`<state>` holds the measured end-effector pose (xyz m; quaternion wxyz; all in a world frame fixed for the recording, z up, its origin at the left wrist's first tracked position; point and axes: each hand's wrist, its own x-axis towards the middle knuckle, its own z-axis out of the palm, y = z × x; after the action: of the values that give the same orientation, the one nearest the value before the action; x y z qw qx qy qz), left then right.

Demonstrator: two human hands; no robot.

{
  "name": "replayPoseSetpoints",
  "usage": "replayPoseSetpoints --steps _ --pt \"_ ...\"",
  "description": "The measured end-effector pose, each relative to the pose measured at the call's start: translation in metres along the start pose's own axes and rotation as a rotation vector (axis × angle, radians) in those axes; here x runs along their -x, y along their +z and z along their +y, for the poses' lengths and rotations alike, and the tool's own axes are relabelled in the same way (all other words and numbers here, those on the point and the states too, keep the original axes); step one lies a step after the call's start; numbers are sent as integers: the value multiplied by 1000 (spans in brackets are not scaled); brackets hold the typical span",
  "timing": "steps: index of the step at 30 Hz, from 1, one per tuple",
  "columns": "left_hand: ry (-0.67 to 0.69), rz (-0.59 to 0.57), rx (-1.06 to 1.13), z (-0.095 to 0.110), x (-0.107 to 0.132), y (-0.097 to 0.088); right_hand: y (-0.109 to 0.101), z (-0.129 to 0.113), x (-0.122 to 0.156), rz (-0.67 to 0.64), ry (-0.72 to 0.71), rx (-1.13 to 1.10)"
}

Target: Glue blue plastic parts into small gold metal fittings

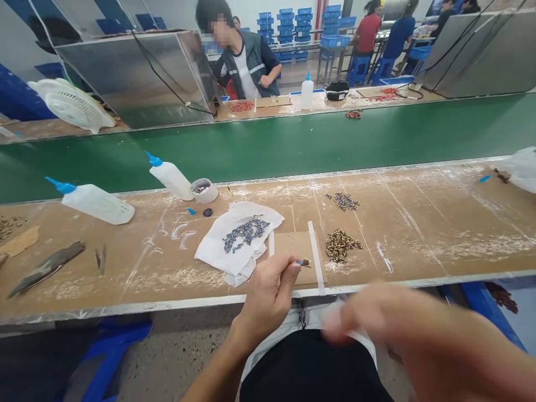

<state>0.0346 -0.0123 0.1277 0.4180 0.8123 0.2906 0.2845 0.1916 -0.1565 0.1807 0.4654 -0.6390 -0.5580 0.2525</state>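
My left hand point(272, 287) is closed at the bench's near edge, pinching a small blue part with a brass-coloured end point(304, 262) between thumb and forefinger. Below and to the right, my right hand point(377, 315) is smeared by motion, so its fingers cannot be made out. Beyond my left hand, a pile of small blue parts point(245, 234) lies on a white cloth point(211, 245). Right of the taped cardboard piece point(288, 243) sits a heap of small brass-coloured parts point(341, 245), with a smaller group of blue-and-brass parts point(345, 201) behind it.
Two white squeeze bottles point(103, 205) point(171, 178) with blue nozzles and a tape roll point(204, 191) stand at the left. Tweezers point(100, 260) lie near the left front. A green conveyor belt point(268, 145) runs behind the bench. Across it, a person point(247, 61) sits beside a metal box point(146, 78).
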Motion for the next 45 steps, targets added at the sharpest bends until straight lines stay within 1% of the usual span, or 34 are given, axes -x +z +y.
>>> replayPoseSetpoints --steps 3,4,6,7,9,14,17,20,22,26,29,36,40,45 --pt "25 11 16 1 -1 0 15 17 -32 134 59 -79" --pt "33 8 24 0 -2 0 21 25 -40 119 80 -123" --pt "50 -6 33 -1 -3 1 32 39 -48 30 122 -209" --pt "58 -14 31 -3 -4 2 36 46 -50 -9 139 -244" --pt "73 -25 25 -6 -4 4 41 54 -49 -36 169 -297" --pt "111 -79 0 -10 -6 12 39 63 -43 -33 243 -443" --pt "94 -98 -5 -9 -6 17 39 69 -42 -13 246 -490" --pt "72 -69 2 -6 -8 19 40 74 -44 -5 203 -462" --pt "87 -52 -9 -5 -9 19 41 76 -45 -2 175 -447" --pt "188 -39 -65 -6 -12 17 39 78 -47 -58 132 -432" --pt "254 -61 -136 -6 -14 14 35 79 -46 -118 106 -404" --pt "359 -129 -262 -2 -14 8 27 77 -44 -216 47 -318" --pt "363 -156 -291 -3 -8 9 27 77 -43 -252 27 -265" --pt "337 -139 -263 -9 0 16 31 81 -35 -234 31 -245"
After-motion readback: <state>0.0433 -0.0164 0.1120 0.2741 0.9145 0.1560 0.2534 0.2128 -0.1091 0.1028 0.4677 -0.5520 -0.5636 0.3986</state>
